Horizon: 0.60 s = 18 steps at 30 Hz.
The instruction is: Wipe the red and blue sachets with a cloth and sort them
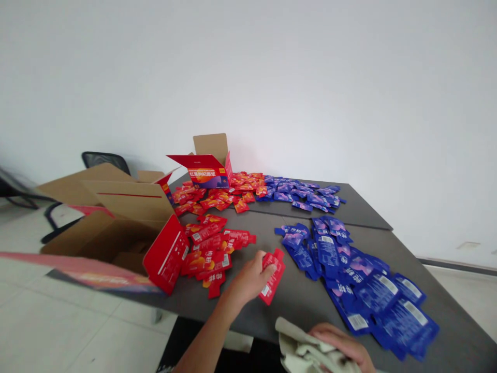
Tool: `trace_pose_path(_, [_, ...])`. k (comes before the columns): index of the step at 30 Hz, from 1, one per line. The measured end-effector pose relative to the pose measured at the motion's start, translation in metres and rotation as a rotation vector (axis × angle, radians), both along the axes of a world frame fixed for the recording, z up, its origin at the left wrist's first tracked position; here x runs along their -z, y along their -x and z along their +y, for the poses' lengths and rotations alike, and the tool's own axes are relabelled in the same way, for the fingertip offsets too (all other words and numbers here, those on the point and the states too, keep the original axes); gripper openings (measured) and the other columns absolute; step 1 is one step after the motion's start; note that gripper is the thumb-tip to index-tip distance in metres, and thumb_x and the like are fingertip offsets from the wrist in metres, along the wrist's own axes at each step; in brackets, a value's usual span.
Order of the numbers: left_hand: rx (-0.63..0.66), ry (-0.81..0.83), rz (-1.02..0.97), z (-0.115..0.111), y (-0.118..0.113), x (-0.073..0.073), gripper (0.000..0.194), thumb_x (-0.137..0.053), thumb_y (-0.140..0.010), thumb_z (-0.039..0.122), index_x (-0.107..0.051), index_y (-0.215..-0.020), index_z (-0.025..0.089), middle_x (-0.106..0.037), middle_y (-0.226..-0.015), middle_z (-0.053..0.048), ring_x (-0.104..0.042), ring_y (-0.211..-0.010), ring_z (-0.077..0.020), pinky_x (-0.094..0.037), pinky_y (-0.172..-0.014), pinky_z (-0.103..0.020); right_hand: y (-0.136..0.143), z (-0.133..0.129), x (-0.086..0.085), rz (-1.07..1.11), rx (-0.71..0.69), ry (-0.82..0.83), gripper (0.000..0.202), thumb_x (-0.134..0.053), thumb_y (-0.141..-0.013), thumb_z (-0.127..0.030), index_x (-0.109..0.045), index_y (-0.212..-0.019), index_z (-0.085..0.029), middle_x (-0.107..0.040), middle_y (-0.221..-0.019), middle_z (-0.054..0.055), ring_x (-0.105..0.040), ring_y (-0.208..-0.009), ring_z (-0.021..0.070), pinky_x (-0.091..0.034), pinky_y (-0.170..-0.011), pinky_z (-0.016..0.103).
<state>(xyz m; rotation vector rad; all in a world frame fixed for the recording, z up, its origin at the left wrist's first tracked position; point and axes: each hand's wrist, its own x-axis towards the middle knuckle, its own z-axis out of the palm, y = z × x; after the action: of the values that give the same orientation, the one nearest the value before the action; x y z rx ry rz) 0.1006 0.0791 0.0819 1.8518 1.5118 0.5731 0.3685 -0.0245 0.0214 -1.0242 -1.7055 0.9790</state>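
In my left hand [252, 278] is a red spouted pouch [273, 275], gripped near its middle just above the dark table. My right hand [344, 346] is closed around a crumpled pale cloth [306, 348] at the table's front edge; part of that hand lies behind the cloth. Left of the held pouch is a loose pile of red pouches [209, 248]. A spread of blue pouches [349, 274] lies to the right, several of them overlapping near my right hand.
An open cardboard box [166, 254] stands at the left edge, flaps outward. Another open box [205, 171] is farther back, beside more red pouches [221, 194] and blue pouches [303, 191]. A black chair [104, 160] stands behind the near box. A white wall [310, 93] rises behind the table.
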Motion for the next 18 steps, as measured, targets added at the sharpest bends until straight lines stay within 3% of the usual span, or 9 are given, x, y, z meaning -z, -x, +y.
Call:
trace_pose_path(4, [-0.042,0.062,0.059,-0.009,0.008,0.014,0.06,-0.049,-0.1,0.033,-0.038,-0.155,0.013,-0.067,-0.139,-0.02,-0.066,-0.127,-0.0292,-0.05,-0.103,-0.036,-0.004,0.002,-0.003,-0.024,-0.038,-0.041,0.028,-0.081,-0.079,-0.045,-0.086,-0.104,-0.033,-0.084,-0.095,0.01,-0.082,-0.086,0.0313,-0.066,-0.074,0.033])
trace_pose_path(8, [-0.012,-0.009,0.101,-0.019,0.011,0.024,0.072,-0.051,-0.099,0.028,-0.024,-0.164,0.01,-0.051,-0.157,-0.023,-0.055,-0.141,-0.0305,-0.044,-0.114,-0.04,0.002,-0.007,-0.011,-0.033,0.035,-0.085,0.025,-0.079,-0.084,-0.041,-0.085,-0.107,-0.034,-0.084,-0.101,0.01,-0.082,-0.09,0.0314,-0.067,-0.076,0.033])
trace_pose_path(11, [-0.014,-0.218,0.165,-0.039,0.014,0.036,0.073,-0.057,-0.098,0.03,-0.028,-0.163,0.012,-0.05,-0.157,-0.022,-0.049,-0.144,-0.0346,-0.04,-0.119,-0.05,0.008,-0.012,-0.019,-0.059,0.07,-0.082,0.024,-0.079,-0.085,-0.04,-0.085,-0.107,-0.031,-0.084,-0.101,0.011,-0.082,-0.091,0.0307,-0.067,-0.076,0.033])
trace_pose_path(14, [-0.011,-0.405,0.164,-0.068,0.02,0.049,0.065,-0.056,-0.102,0.032,-0.034,-0.162,0.023,-0.048,-0.158,-0.016,-0.047,-0.144,-0.033,-0.041,-0.118,-0.053,0.011,-0.014,-0.02,-0.076,0.114,-0.081,0.025,-0.079,-0.085,-0.041,-0.085,-0.106,-0.028,-0.084,-0.101,0.012,-0.081,-0.092,0.0303,-0.067,-0.079,0.033])
trace_pose_path(18, [0.172,-0.494,0.179,-0.1,0.025,0.06,0.048,-0.06,-0.101,0.028,-0.053,-0.149,0.032,-0.049,-0.159,-0.006,-0.046,-0.145,-0.0284,-0.045,-0.118,-0.049,0.013,-0.014,-0.007,-0.102,0.295,-0.074,0.028,-0.081,-0.084,-0.042,-0.085,-0.106,-0.026,-0.083,-0.107,0.011,-0.081,-0.096,0.0306,-0.067,-0.083,0.033])
